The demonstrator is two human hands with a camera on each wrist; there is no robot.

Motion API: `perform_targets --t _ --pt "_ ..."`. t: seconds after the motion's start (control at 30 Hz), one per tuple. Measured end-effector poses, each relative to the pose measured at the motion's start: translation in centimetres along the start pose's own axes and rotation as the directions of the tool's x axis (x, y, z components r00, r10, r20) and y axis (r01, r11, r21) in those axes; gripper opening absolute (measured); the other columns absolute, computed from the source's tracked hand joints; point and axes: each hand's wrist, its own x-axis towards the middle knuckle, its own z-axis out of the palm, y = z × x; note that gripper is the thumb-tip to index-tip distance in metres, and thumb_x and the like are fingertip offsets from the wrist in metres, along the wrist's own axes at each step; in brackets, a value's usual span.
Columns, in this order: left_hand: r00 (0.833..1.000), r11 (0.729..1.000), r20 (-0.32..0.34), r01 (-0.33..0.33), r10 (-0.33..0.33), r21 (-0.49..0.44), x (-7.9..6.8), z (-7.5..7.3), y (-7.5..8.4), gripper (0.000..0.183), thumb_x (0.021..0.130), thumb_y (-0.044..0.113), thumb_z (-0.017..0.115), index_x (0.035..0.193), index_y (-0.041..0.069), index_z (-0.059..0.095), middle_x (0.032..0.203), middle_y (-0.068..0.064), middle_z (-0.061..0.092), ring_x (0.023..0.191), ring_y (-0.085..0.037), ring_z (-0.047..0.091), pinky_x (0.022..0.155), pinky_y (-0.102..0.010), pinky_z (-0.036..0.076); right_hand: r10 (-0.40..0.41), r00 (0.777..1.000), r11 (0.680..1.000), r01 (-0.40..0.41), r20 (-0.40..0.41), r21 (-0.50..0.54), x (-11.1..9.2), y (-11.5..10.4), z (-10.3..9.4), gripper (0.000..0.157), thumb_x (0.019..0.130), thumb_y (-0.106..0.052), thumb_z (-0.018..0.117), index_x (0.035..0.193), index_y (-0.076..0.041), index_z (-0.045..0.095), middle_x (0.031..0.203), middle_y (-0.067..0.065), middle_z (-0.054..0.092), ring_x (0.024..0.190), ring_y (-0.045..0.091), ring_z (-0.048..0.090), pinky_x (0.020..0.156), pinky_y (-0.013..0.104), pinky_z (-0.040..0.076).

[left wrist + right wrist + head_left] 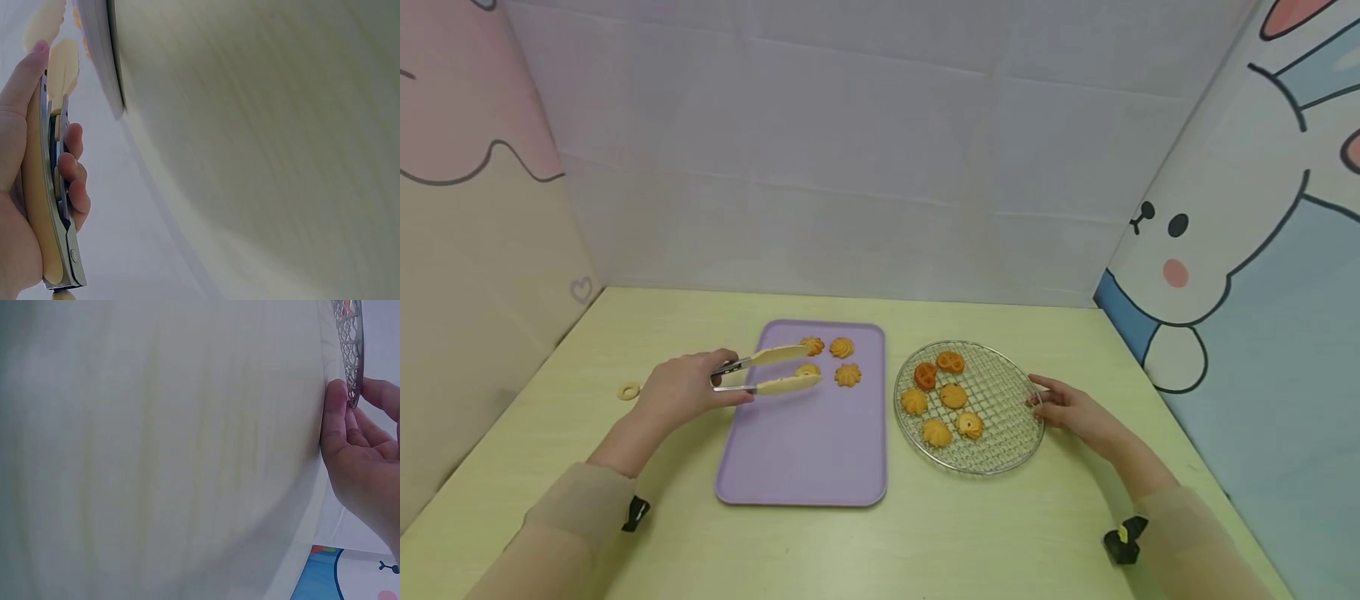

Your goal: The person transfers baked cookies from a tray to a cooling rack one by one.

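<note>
My left hand [683, 387] grips metal food tongs [788, 384] with cream tips, held over the upper left of a purple tray [805, 458]. The tong arms are spread, and a round cookie [807, 370] shows between the tips; whether they touch it I cannot tell. Beside it on the tray lie a swirl cookie [842, 347], a flower-shaped cookie [847, 375] and one partly covered cookie [812, 345]. My right hand [1078, 417] pinches the right rim of a round wire rack [1000, 400], thumb and fingers on either side in the right wrist view.
Several cookies sit on the rack's left half, among them a dark orange pretzel-shaped one [951, 362] and a holed one [969, 425]. A pale yellow table [880, 550] carries everything. A white back wall [865, 167] and printed side panels [1262, 333] enclose it.
</note>
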Motion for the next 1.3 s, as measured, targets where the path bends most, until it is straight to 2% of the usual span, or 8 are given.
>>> perform_targets --t 0.2,0.5,0.93,1.3 --pt "1.0 1.0 0.029 -0.003 0.003 0.01 0.1 0.4 -0.5 0.065 0.069 0.061 0.073 0.115 0.016 0.062 0.07 0.005 0.054 0.058 -0.014 0.046 0.049 -0.028 0.033 0.001 1.0 1.0 -0.001 0.007 -0.005 0.0 0.0 0.0 0.065 0.097 -0.014 0.052 0.149 0.0 0.017 0.127 0.027 0.048 0.098 0.003 0.054 0.083 0.018 0.047" --pt "0.997 1.0 0.071 -0.002 0.002 0.009 0.8 0.8 -0.7 0.076 0.069 0.065 0.07 0.123 0.012 0.061 0.076 0.003 0.059 0.064 -0.015 0.05 0.052 -0.03 0.037 0.009 1.0 1.0 -0.009 0.01 -0.009 -0.1 -0.1 0.0 0.067 0.096 -0.017 0.053 0.15 -0.002 0.016 0.128 0.027 0.047 0.1 0.006 0.054 0.082 0.019 0.047" --pt "0.997 0.999 0.082 0.005 -0.008 0.034 1.2 0.6 -0.7 0.077 0.069 0.064 0.07 0.124 0.012 0.062 0.08 0.001 0.065 0.064 -0.017 0.053 0.05 -0.031 0.038 0.01 1.0 1.0 -0.01 0.022 -0.014 -0.1 -0.4 0.1 0.065 0.097 -0.013 0.052 0.149 0.0 0.016 0.126 0.026 0.048 0.099 0.005 0.054 0.083 0.019 0.047" --pt "0.996 0.999 0.085 0.02 -0.024 0.044 1.1 0.5 -0.7 0.076 0.069 0.064 0.071 0.124 0.013 0.063 0.077 0.003 0.063 0.064 -0.016 0.052 0.049 -0.03 0.037 -0.004 1.0 1.0 0.004 0.028 -0.012 -0.1 -0.3 0.0 0.065 0.097 -0.014 0.052 0.149 0.001 0.017 0.128 0.027 0.047 0.1 0.005 0.054 0.082 0.018 0.046"
